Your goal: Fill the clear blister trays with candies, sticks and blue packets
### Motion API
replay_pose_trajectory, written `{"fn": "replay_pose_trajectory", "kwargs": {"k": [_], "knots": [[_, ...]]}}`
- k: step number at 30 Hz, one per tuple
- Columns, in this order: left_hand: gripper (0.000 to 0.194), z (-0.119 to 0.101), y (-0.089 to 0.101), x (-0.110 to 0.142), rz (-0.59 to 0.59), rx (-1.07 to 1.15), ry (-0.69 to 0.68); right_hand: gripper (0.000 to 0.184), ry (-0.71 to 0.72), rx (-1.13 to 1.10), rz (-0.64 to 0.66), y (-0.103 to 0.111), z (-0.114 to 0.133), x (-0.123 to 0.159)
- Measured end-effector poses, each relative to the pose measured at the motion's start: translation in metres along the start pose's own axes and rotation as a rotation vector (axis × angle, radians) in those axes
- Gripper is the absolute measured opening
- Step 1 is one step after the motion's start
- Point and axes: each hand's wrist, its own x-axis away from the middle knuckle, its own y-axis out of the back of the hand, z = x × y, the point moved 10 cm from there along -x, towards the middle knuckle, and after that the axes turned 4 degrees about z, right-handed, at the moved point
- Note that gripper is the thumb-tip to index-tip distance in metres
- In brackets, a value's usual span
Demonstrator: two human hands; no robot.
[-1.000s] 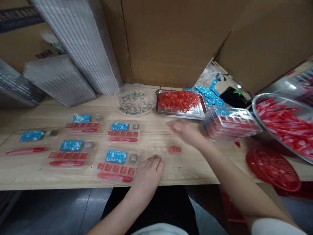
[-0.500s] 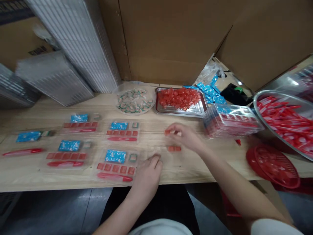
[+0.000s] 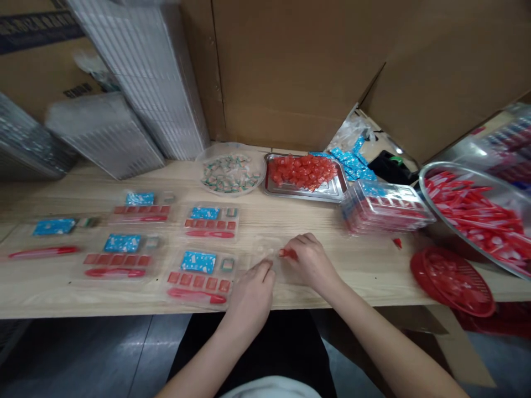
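My left hand (image 3: 252, 290) rests at the left edge of a clear plastic tray (image 3: 265, 247), its fingers closed together on that edge. Over the tray's right side, my right hand (image 3: 314, 262) pinches a small red square piece (image 3: 289, 253); its fingers partly hide the piece and the tray. Just left of my left hand lies a filled clear tray with a blue packet (image 3: 198, 262), a small green-edged square (image 3: 227, 264), a row of red squares (image 3: 198, 281) and a red pen-shaped item (image 3: 196, 296).
More trays lie to the left, one with a blue packet (image 3: 55, 226) and no red squares. Behind are a bowl (image 3: 232, 190) of green-edged squares and a metal tray (image 3: 327, 194) of red pieces. Right stand stacked filled packs (image 3: 388, 207), a metal bowl (image 3: 431, 213) and a red basket (image 3: 423, 276).
My right hand has come down and closer to my body, carrying the red piece onto the clear tray. My left hand stays at the tray's edge. The view has shifted slightly.
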Motion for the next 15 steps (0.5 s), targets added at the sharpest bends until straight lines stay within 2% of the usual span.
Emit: {"fn": "replay_pose_trajectory", "kwargs": {"k": [2, 7, 10, 15], "knots": [[0.028, -0.001, 0.0, 0.0, -0.003, 0.0, -0.008, 0.011, -0.027, 0.051, 0.005, 0.0, 0.0, -0.001], [0.029, -0.003, 0.001, -0.001, -0.011, -0.028, -0.029, 0.005, 0.053, 0.057, 0.082, 0.005, 0.012, -0.014], [0.03, -0.003, 0.0, -0.001, -0.006, -0.022, -0.031, 0.011, 0.014, 0.008, 0.099, 0.005, 0.0, -0.019], [0.028, -0.002, 0.0, 0.0, -0.024, -0.017, -0.011, 0.004, 0.034, -0.101, 0.071, 0.003, -0.009, -0.011]]}}
